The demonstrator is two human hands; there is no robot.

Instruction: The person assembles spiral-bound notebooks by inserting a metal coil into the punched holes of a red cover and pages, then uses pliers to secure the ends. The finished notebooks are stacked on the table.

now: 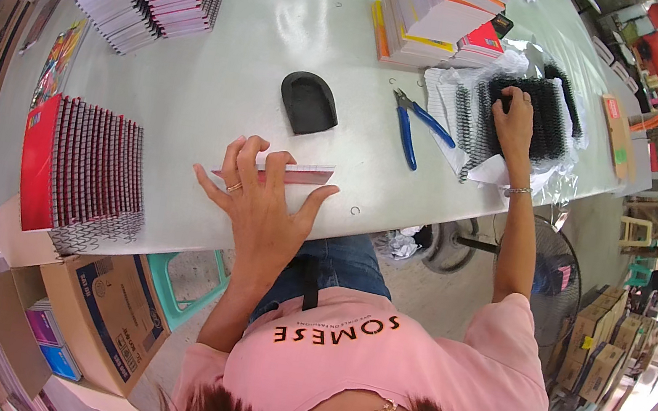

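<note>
Right grip (515, 124) at black coils (550, 118)

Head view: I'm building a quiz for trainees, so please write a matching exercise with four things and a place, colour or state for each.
1. Left hand
2. Right hand
3. Pliers
4. Arch-shaped piece

A. Blue handles
B. At the black coils
C. Black, lying beyond the left hand
D. Fingers spread over a thin booklet

Pairs: 1-D, 2-B, 3-A, 4-C
</note>
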